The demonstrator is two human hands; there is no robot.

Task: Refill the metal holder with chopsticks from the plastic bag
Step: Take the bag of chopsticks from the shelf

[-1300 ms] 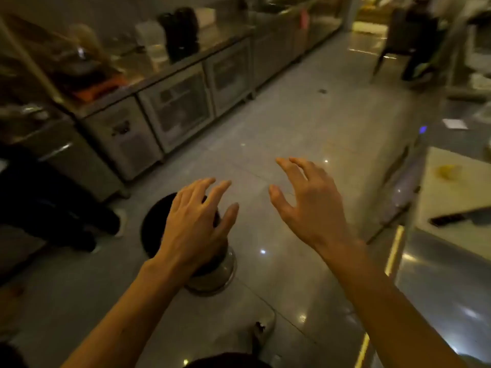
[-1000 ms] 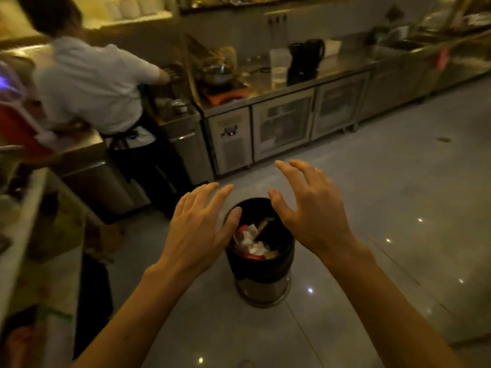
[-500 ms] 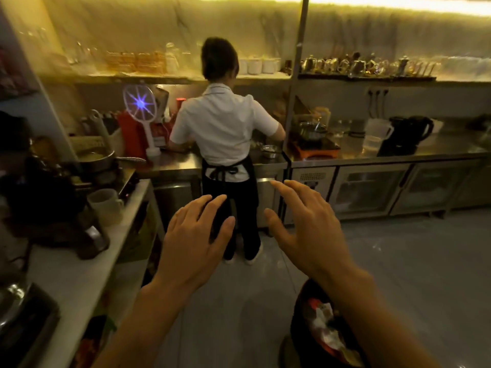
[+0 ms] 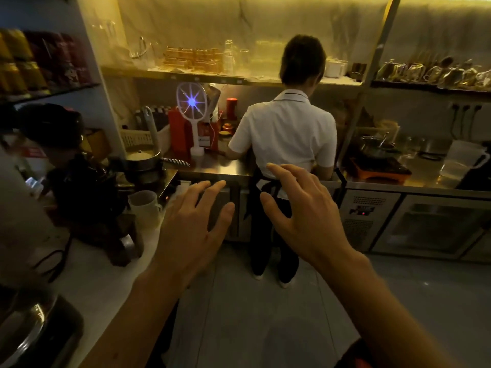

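The counter [image 4: 218, 168] is glossy brushed metal, the floor [image 4: 252, 314] smooth, faintly shiny tile.

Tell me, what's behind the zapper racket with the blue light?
Behind the racket stand a red box and a red canister on the steel counter. The racket's head hides what is straight behind it, and the person in white blocks the counter further right.

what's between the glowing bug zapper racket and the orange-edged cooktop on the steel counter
In the head view, a person in a white shirt and black apron stands between the zapper racket and the orange-edged cooktop, facing away.
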